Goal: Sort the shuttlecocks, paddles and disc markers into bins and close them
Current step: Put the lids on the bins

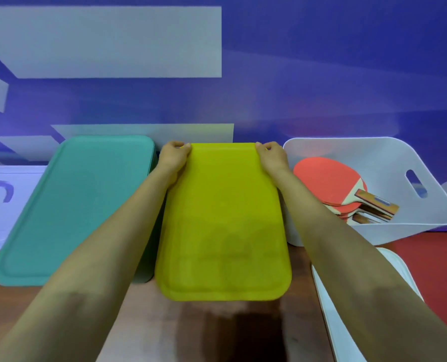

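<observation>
We see both bare forearms stretched straight forward above the tabletop (149, 322), one along each long side of the yellow lid (223, 220). The left grip (174, 156) clasps the lid's far left corner and the right grip (272, 156) its far right corner, fingers curled over the far edge. The yellow lid lies lengthwise between a teal lid (73, 205) on our left and an open white bin (373, 152) on our right, where red paddles (326, 184) lie stacked. A white lid (329, 309) rests under the right forearm.

head view, looking forward and down, close over yellow lid (223, 220).
</observation>
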Demonstrator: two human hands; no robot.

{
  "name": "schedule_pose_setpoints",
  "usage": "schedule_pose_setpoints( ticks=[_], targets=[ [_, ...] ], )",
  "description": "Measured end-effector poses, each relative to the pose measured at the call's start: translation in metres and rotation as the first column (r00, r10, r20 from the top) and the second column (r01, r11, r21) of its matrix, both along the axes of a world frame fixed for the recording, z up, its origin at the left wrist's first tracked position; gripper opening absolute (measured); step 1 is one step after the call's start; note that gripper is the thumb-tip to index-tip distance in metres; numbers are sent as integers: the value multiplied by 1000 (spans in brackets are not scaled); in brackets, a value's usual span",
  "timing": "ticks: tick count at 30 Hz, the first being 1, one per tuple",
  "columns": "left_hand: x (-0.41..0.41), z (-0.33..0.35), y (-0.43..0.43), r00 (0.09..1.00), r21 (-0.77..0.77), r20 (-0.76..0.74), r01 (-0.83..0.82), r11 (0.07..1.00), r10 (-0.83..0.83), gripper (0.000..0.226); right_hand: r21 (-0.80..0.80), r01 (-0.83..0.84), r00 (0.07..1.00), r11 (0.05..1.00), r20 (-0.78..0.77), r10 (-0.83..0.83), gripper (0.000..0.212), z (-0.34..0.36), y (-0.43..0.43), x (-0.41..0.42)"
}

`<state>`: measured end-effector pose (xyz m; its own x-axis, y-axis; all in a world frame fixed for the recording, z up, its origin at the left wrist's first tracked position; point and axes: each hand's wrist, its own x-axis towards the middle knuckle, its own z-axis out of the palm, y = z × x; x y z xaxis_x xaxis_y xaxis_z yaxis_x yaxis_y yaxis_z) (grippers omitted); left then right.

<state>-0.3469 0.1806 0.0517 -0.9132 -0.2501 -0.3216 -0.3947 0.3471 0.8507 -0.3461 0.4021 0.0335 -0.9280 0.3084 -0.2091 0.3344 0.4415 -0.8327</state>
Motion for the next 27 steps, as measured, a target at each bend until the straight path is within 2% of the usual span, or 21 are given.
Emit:
schedule_pose_setpoints(
  ticks=[2, 4, 10, 12, 14, 15, 16, 17, 18, 20, 22, 25, 27],
  targets=[
    [-5, -4, -4, 999, 119, 36, -40, 992, 36, 30, -43, 28, 999, 999, -28, -29, 35, -7, 1, -3],
    [-8, -9, -4, 998, 112, 15, -60, 992, 59, 25, -68, 39, 998, 997, -54, -42, 34, -11, 2, -6],
    [-14, -20, -4, 990, 104, -32, -136, 985, 140, 29, -64, 43, 994, 997, -99, -49, 26, -17, 3, -10],
    [-14, -20, -2, 988, 50, -70, -131, 990, 134, 28, -22, 33, 992, 999, -124, -35, 25, -15, 2, -7],
    [-6, -18, 3, 986, -158, -161, -78, 984, 52, 24, 104, -19, 989, 994, -143, 34, 26, -11, -1, -2],
    [-1, -17, 5, 978, -348, -202, -26, 937, -48, 23, 184, -51, 987, 982, -142, 78, 28, -10, -2, 0],
    [5, -19, 8, 961, -543, -218, 27, 839, -173, 26, 286, -93, 982, 954, -133, 136, 30, -7, -4, 3],
    [13, -21, 12, 933, -687, -213, 68, 724, -290, 30, 403, -136, 972, 905, -122, 201, 33, -5, -8, 8],
    [24, -22, 18, 907, -761, -178, 119, 638, -382, 33, 508, -172, 956, 844, -119, 267, 36, -3, -13, 15],
    [58, -22, 30, 882, -787, -42, 260, 559, -469, 42, 598, -262, 914, 758, -97, 393, 40, -1, -25, 40],
    [104, -25, 34, 853, -781, 68, 368, 504, -518, 52, 604, -367, 876, 708, -33, 482, 42, -5, -38, 84],
    [177, -30, 21, 818, -814, 36, 357, 458, -574, 67, 693, -344, 860, 633, -38, 508, 50, -14, -45, 161],
    [195, -32, 16, 812, -849, 7, 313, 425, -583, 64, 754, -282, 873, 592, -54, 485, 57, -18, -45, 189]
  ],
)
